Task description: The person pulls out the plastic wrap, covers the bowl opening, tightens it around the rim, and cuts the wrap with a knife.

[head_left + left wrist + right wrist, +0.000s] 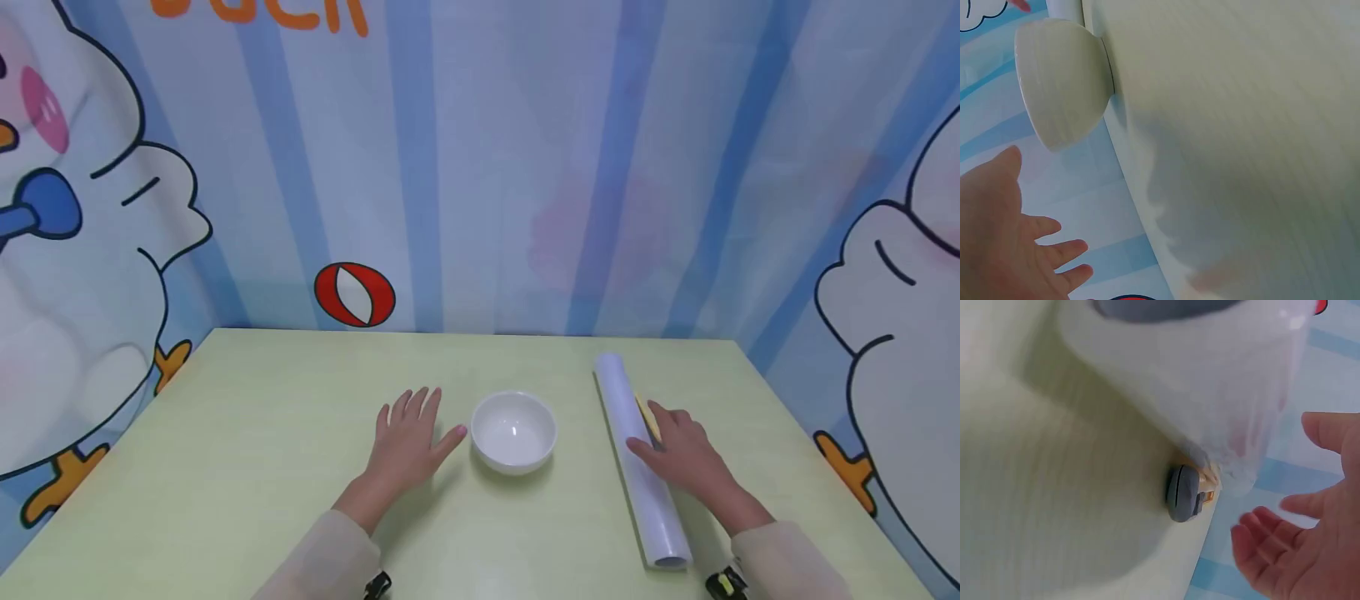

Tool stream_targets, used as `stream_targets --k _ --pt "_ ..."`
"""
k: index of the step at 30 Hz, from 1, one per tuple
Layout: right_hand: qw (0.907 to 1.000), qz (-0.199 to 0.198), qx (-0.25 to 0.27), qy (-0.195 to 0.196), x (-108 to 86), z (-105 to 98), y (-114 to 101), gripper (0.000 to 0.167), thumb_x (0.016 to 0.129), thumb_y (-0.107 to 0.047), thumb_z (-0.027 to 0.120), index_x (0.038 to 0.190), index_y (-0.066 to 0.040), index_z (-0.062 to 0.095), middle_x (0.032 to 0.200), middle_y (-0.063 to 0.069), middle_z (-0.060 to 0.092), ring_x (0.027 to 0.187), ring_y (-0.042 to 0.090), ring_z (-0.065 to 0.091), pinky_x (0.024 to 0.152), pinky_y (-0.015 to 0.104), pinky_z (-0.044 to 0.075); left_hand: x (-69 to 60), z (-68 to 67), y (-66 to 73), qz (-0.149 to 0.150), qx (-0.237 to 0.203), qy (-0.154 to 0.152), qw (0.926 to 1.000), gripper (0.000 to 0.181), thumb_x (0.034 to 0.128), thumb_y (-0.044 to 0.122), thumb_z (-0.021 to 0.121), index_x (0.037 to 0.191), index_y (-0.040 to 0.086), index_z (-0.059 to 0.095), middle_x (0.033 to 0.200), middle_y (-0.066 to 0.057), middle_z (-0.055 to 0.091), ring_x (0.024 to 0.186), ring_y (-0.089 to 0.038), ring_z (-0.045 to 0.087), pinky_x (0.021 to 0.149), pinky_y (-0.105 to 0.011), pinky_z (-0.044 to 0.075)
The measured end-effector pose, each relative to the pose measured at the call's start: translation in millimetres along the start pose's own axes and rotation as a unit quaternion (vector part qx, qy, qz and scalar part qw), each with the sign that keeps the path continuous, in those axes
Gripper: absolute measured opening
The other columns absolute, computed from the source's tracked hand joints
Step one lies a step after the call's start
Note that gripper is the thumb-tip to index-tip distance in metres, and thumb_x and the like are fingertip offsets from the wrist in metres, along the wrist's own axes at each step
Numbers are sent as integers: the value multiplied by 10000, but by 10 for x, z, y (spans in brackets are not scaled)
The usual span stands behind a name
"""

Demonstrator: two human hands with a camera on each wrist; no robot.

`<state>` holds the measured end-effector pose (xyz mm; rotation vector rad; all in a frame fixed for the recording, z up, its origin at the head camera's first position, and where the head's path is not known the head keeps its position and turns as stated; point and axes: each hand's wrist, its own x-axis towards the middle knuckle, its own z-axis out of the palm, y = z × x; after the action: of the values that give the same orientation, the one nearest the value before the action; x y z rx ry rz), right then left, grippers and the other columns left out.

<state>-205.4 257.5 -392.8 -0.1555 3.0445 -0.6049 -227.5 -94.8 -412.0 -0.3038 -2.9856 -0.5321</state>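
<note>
A white bowl stands upright near the middle of the table. Just left of it is my left hand, palm down with fingers spread and holding nothing; in the left wrist view a gap shows between thumb and bowl. To the right lies a long white roll. Against its right side rests a yellow and grey object, partly hidden in the head view. My right hand hovers near both, fingers loosely bent, apart from the object in the right wrist view.
The pale green table reaches back to a blue striped curtain printed with white ducks and a red and white ball. Dark devices show at both cuffs.
</note>
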Motion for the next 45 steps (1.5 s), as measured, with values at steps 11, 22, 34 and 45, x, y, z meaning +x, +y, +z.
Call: stream_targets --k 11,22,34,45 --pt "9902 861 564 -940 -226 144 106 744 821 -577 554 1111 101 453 858 105 570 665 158 533 530 294 438 -19 -26 -36 294 -112 263 9992 613 897 482 504 1347 71 438 1376 -125 448 1297 -308 370 1065 -512 293" --pt "9973 535 43 -500 -192 110 -30 607 846 -436 590 1103 109 522 925 183 626 754 201 593 611 347 483 12 -103 -62 278 -15 270 9992 455 902 417 530 1240 113 560 1261 -89 569 1184 -285 503 975 -467 418" --pt "9977 147 -501 -437 79 140 -229 527 828 -395 591 1120 44 574 918 125 653 676 172 569 551 329 450 124 -130 -130 229 -254 158 9993 366 901 352 557 1181 121 605 1183 -56 621 1136 -250 544 951 -425 454" --pt "9962 100 -578 -651 370 167 -319 502 850 -373 560 1181 5 551 1025 126 645 738 178 584 585 338 464 244 -130 -339 49 -318 -172 9993 339 899 330 562 1171 134 612 1142 -39 639 1111 -236 555 952 -424 456"
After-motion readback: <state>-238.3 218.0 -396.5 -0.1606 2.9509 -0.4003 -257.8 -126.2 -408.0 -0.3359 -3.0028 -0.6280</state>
